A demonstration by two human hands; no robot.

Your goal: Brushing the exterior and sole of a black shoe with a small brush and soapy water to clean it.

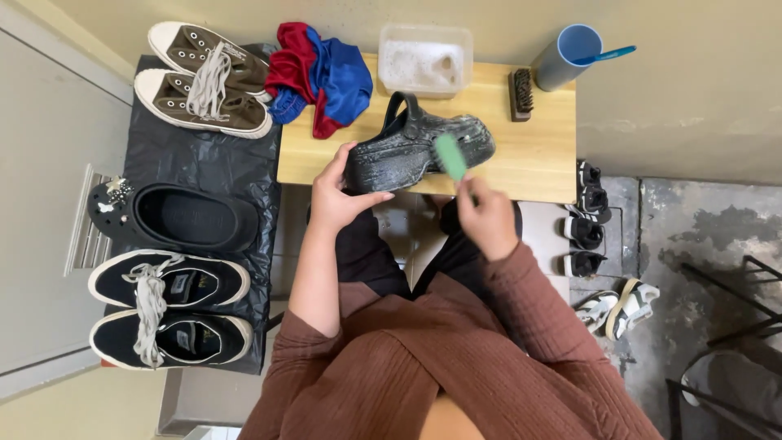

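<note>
A black clog, wet and soapy, lies on its side on the small wooden table. My left hand grips its heel end at the table's front edge. My right hand holds a green brush whose head rests against the clog's side. Both arms wear brown ribbed sleeves.
On the table stand a clear tub of soapy water, a red and blue cloth, a wooden brush and a blue cup. Left, a black plastic sheet carries brown sneakers, another black clog and black sneakers. Sandals lie right.
</note>
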